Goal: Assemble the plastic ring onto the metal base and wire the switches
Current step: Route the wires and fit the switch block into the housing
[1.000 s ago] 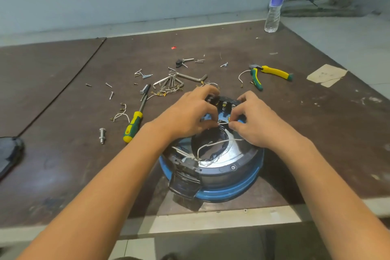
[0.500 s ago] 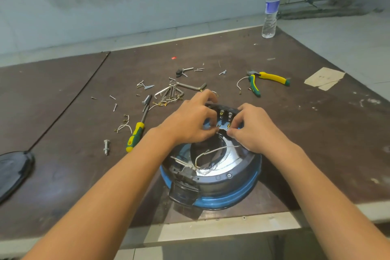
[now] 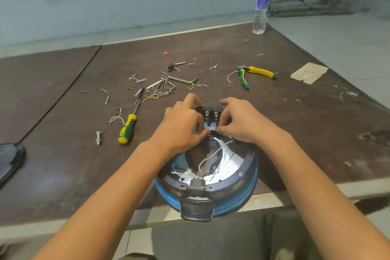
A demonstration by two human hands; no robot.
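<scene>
Both hands pinching at the far rim of the unit. Left hand point(image 3: 181, 126) has its fingers curled round the side of the switch block point(image 3: 211, 114), thumb tip pressed in at its near edge. Right hand point(image 3: 242, 122) has thumb and fingertips pressed together on what looks like the end of a white wire point(image 3: 205, 159), right at the block's terminals. The actual contact point is too small to make out.

Unit sits at the near table point(image 3: 316, 133) edge, with its front tab overhanging. The dark plastic ring point(image 3: 245, 167) lies around the shiny metal base point(image 3: 226, 159), on top of the blue body point(image 3: 252, 192).

Progress, as a judgement: the ring looks seated, with at least one screw head showing in it. Wiring is mid-way. The white wire loops loose across the opening, and more white leads bunch at the near side. Spare wire pieces point(image 3: 115, 118) with terminals lie on the table, so more connections are probably left.

Hidden: the far part of the ring is under the hands, and the palms cover the fingertips on the block. Cannot tell how many terminals are already connected, or whether all the ring screws are in.

Also on the table: screwdriver point(image 3: 126, 131), pliers point(image 3: 253, 74), hex key point(image 3: 185, 80), loose screws point(image 3: 135, 79), a bolt point(image 3: 98, 138) and a water bottle point(image 3: 260, 6).
</scene>
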